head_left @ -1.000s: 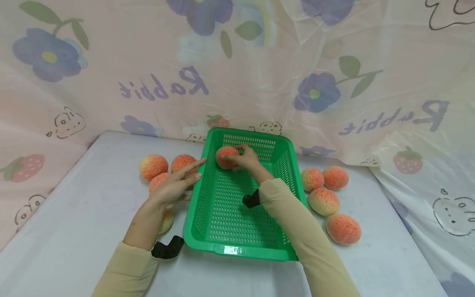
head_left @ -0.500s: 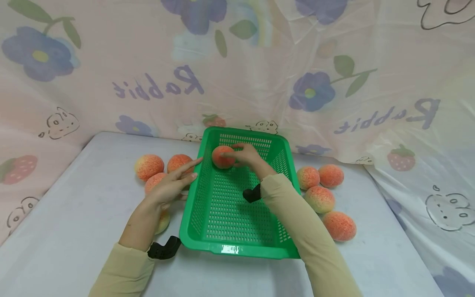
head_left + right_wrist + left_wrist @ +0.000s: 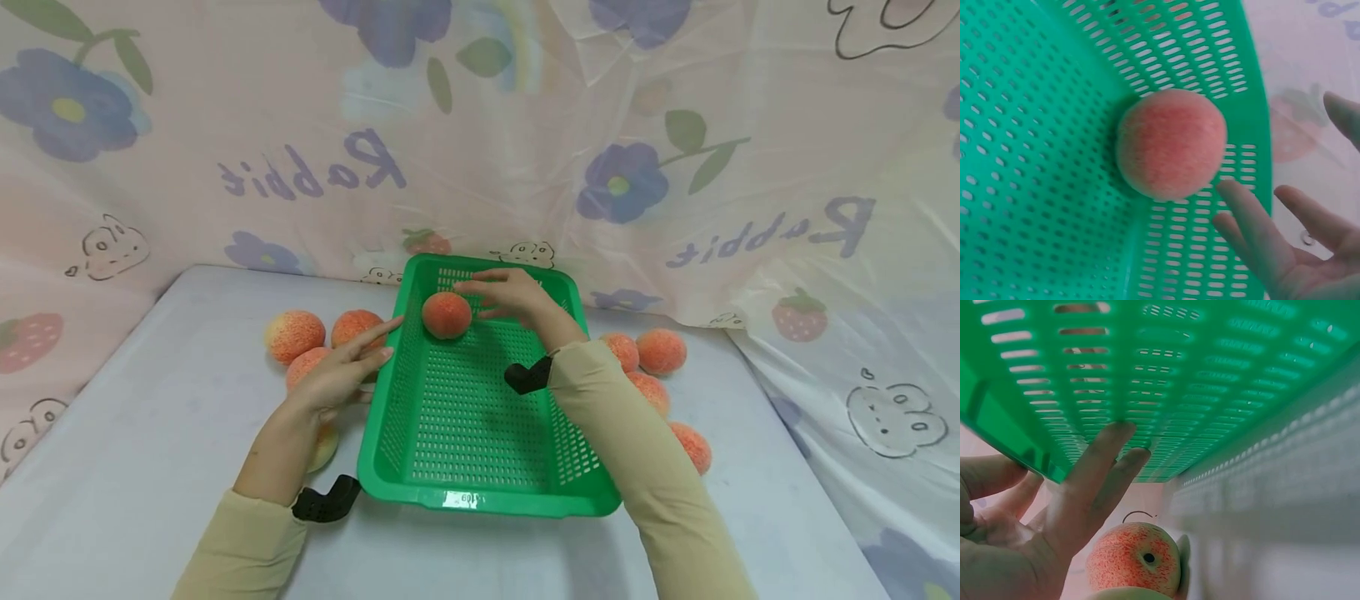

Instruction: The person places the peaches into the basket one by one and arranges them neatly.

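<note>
One peach (image 3: pixel 447 315) sits in the far left corner of a green basket (image 3: pixel 480 502); eight other peaches (image 3: pixel 662 350) (some partly hidden) lie outside on the worktop (image 3: pixel 187 392), four each side. The right grip (image 3: pixel 513 297) holds nothing, fingers spread near that peach; the left grip (image 3: pixel 337 375), fingers extended, touches the basket's side.
</note>
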The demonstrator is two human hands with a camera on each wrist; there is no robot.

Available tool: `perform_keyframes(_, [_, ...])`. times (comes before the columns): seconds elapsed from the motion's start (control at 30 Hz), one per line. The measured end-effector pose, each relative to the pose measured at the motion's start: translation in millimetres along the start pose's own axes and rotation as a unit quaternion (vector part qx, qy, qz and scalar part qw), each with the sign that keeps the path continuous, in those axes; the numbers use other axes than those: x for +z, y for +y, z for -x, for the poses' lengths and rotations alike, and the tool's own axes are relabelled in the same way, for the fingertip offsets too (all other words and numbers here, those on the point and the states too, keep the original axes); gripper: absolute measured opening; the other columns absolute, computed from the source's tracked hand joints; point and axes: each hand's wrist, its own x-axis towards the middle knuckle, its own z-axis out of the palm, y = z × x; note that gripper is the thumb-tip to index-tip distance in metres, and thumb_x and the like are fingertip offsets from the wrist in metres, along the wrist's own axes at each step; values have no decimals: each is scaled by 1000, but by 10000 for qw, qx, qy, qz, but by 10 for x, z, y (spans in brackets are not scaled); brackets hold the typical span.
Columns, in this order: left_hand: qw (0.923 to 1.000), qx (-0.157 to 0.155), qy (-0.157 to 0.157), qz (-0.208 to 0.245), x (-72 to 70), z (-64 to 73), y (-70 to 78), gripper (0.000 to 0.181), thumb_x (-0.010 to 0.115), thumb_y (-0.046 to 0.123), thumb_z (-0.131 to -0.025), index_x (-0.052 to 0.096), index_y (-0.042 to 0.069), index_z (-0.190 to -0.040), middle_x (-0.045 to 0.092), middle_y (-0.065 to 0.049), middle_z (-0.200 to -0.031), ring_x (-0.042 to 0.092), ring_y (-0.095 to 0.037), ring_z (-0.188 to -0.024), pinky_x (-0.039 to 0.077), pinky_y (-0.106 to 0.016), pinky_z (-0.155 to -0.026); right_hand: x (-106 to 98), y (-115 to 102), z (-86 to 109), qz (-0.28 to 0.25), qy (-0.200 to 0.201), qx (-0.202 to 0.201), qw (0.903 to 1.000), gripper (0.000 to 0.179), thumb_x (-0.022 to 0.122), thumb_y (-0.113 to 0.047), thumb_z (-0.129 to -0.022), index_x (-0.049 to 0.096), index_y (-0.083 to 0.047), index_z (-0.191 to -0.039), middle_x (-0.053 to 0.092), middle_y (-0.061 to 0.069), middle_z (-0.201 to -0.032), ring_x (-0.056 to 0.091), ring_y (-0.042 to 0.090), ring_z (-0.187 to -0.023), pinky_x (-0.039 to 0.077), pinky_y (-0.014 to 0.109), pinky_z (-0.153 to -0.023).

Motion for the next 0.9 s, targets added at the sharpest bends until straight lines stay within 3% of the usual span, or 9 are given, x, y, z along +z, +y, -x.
perform_keyframes(0.33, [10000, -23, -24, -1, 4, -20, 9, 53, 39, 19, -105, 21, 31, -154, 45, -28, -138, 67, -22, -98, 57, -38, -78, -219, -31, 196, 53, -192, -202, 9996, 65, 68, -27, -90, 41, -4, -144, 43, 15, -147, 40, 38, -135, 49, 40, -97])
perform_keyframes(0.6, [9999, -58, -33, -75, -14, -12, -5, 53, 40, 22, -105, 21, 32, -153, 45, -25, -139, 65, -23, -104, 57, -37, -80, -454, -30, 410, 173, -541, -481, 9972, 59, 60, -24, -95, 37, -3, -146, 37, 17, -150, 39, 39, -134, 45, 44, -102])
perform_keyframes(0.9, [9999, -51, -20, -133, -27, 0, -13, 53, 41, 23, -104, 22, 33, -153, 45, -23, -141, 64, -24, -107, 56, -37, -81, -819, 35, 659, 342, -404, -508, 9973, 61, 60, -28, -96, 35, -6, -147, 34, 16, -152, 45, 38, -131, 46, 40, -101])
